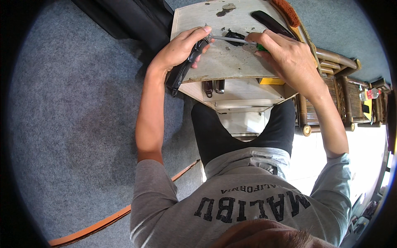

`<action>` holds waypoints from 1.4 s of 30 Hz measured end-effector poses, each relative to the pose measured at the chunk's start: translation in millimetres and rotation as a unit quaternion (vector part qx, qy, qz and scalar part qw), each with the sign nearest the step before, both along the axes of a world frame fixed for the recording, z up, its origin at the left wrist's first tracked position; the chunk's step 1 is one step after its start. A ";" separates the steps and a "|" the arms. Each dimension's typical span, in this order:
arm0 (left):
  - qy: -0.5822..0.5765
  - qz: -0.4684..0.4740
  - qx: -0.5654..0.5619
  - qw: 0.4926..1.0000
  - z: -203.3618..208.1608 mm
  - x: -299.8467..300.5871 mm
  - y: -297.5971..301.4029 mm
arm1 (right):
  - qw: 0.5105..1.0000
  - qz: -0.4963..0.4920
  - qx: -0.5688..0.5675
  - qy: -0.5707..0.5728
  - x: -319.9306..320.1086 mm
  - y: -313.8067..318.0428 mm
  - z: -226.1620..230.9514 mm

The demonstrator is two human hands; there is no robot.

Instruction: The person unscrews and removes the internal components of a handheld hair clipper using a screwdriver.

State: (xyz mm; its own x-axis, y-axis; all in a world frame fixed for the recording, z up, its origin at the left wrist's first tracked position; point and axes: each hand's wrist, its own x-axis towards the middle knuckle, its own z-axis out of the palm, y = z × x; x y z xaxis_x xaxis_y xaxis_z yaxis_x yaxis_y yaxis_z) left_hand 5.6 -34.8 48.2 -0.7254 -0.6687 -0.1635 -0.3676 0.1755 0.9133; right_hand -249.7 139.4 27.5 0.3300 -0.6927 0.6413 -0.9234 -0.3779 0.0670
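Note:
My left hand [175, 49] is closed round a long black device [182, 71], which slants down toward me and has a small loop at its near end. In my right hand [292, 56] is a screwdriver [231, 39] with a green handle and a thin metal shaft. Its shaft points left, and the tip meets the far end of the device by my left thumb; the exact contact is too small to make out. Under the shaft, a crumpled-looking black piece [235, 38] lies on the pale wooden tabletop [231, 66] among dark crumbs.
A long black object [271, 22] and a brown-orange brush [286, 12] lie at the far right of the tabletop. The shelf below holds two dark handheld items [214, 87] and a yellow box [271, 81]. Bamboo furniture [316, 109] stands to the right, with a bottle [370, 94] on it.

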 end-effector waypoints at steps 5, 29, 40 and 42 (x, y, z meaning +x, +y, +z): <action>0.002 -0.006 0.001 1.000 -1.4 -0.6 -0.4 | 0.995 -0.026 0.028 -0.089 9.7 6.1 7.8; 0.029 0.009 0.010 0.999 -0.4 -0.3 2.1 | 0.998 -0.041 -0.036 -0.010 4.6 -10.3 7.5; 0.075 -0.007 0.080 0.994 -1.1 4.3 -6.8 | 0.998 -0.041 -0.055 0.015 6.5 -15.1 10.7; 0.074 0.024 0.085 0.993 -0.9 0.8 -5.7 | 0.997 -0.037 -0.062 0.015 6.6 -16.4 10.9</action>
